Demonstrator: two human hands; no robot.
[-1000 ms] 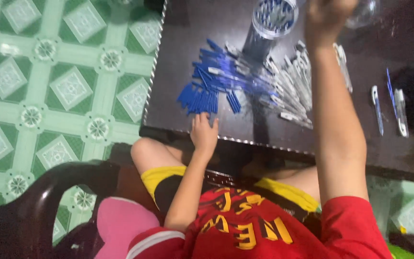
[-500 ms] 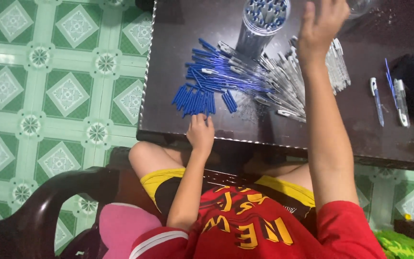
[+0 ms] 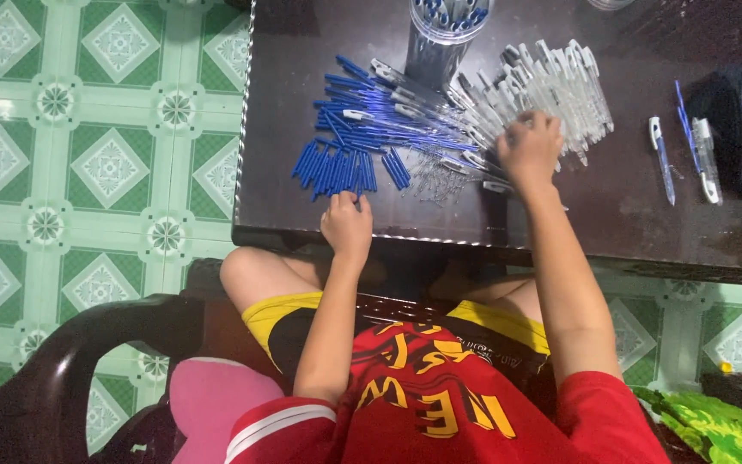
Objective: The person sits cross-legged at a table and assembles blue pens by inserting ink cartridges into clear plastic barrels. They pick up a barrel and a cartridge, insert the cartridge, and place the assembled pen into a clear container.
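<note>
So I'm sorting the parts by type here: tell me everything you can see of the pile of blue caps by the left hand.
The pile of blue caps is a loose cluster of short, slim, opaque blue pieces, plastic by the look. They lie flat on the dark table near its front edge, mostly side by side and pointing roughly the same way. The left hand touches the pile's near edge with its fingertips. Longer blue pen parts lie just behind.

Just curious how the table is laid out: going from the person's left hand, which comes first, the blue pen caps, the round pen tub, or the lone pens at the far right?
1. Blue pen caps: just beyond the left hand.
2. Clear round pen tub: at the table's far edge.
3. Loose pens: on the table's right side, farthest.
</note>
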